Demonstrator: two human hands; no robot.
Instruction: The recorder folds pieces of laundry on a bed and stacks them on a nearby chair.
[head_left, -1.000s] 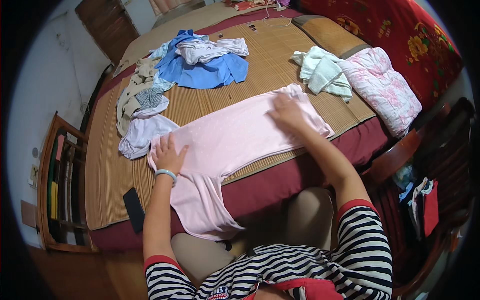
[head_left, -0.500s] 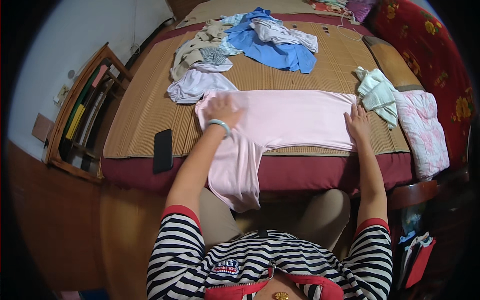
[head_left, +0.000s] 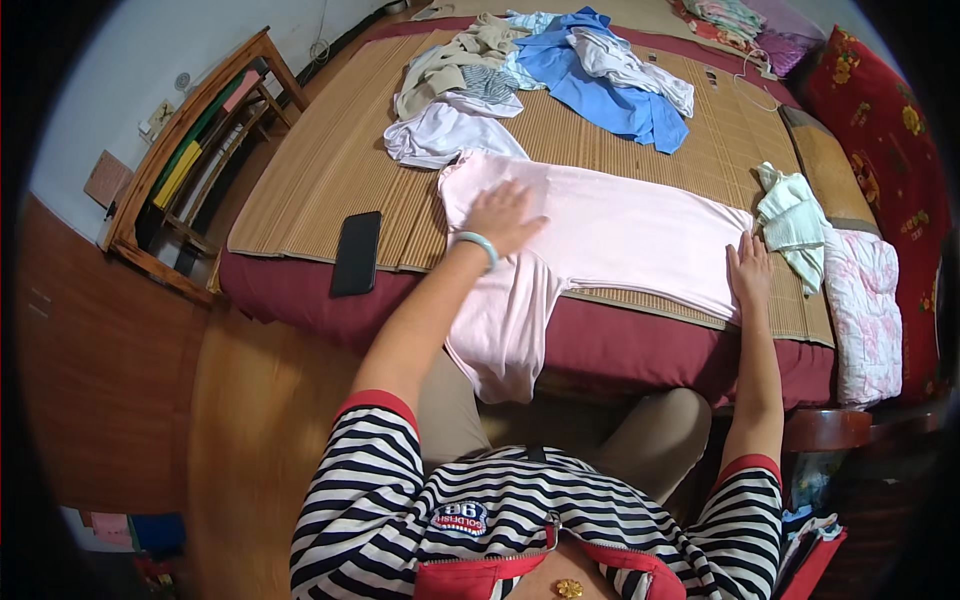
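A pale pink garment (head_left: 640, 222) lies spread across the near part of the bed, its wide panel stretching right and another part hanging in folds over the front edge. My left hand (head_left: 505, 220), with a light bangle at the wrist, rests flat on the garment's left part with fingers spread. At the garment's right end my right hand (head_left: 750, 272) lies with fingers stretched out along the hem. Neither hand grips the cloth. Just beyond my right fingertips is a crumpled pale green cloth (head_left: 795, 222).
A black phone (head_left: 357, 254) lies left on the woven mat (head_left: 310, 190). Farther back are a white garment (head_left: 440, 135), beige clothes (head_left: 450, 70) and a blue shirt (head_left: 575, 80). At right are a folded pink-and-white quilt (head_left: 865, 320) and red floral fabric (head_left: 885, 150). A wooden rack (head_left: 190, 160) stands left.
My left hand has slid slightly right and towards me over the pink garment. My right hand stays at its right end. The whole view has turned and shifted a little.
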